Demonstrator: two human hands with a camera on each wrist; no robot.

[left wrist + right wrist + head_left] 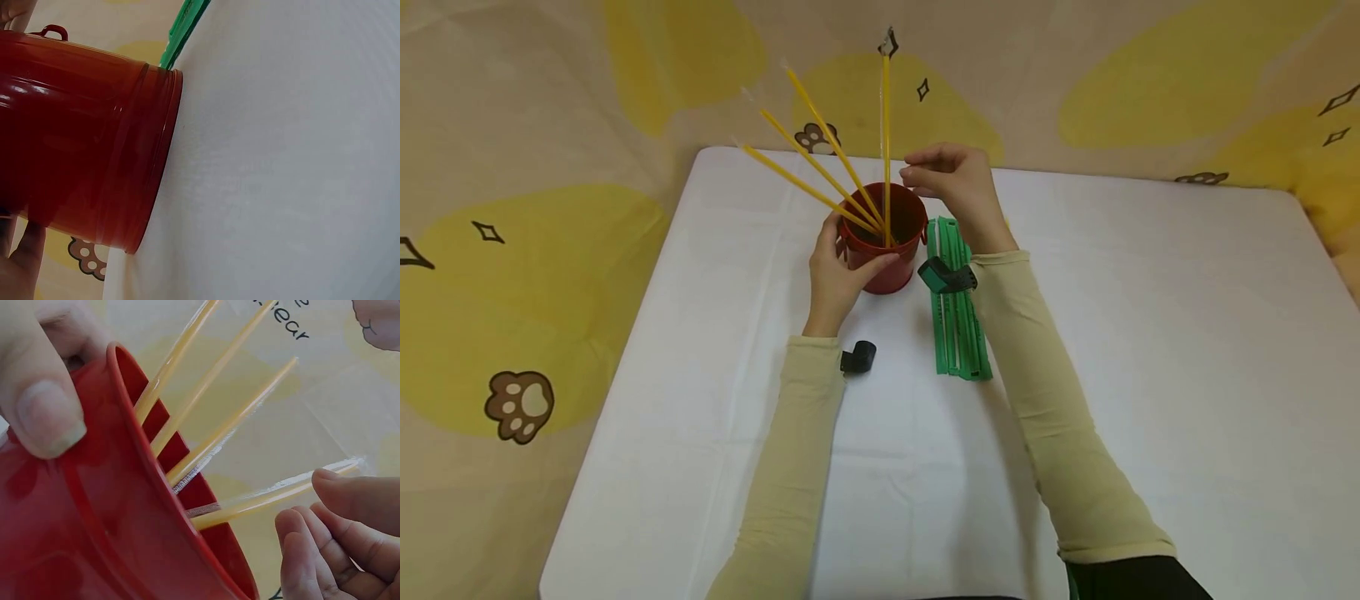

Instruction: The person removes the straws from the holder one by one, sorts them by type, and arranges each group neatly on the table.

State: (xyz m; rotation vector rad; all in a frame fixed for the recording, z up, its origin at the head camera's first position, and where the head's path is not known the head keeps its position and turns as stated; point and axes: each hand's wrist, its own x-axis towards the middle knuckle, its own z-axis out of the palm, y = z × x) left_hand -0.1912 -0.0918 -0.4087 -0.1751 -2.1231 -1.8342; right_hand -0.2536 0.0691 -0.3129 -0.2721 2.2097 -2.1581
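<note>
My left hand [835, 279] grips the near left side of a small red bucket [887, 282], its thumb across the front below the rim. Inside the bucket stand several yellow straws [887, 125] in clear wrappers; one is nearly upright and the others lean left. Just right of the upright straw is my right hand [958, 187], its fingertips bent loosely and apart from the straw. In the right wrist view a gap shows between its thumb [356, 497] and fingers, with nothing held. The straws' lower ends are partly hidden by the bucket wall [112, 487].
Several long, thin green packets [976, 358] lie side by side to the bucket's right, partly beneath the right forearm. A white cloth covers the table [700, 375]. Behind it hangs a patterned yellow and beige cloth [1097, 92]. A small camera [859, 357] sits at the left wrist.
</note>
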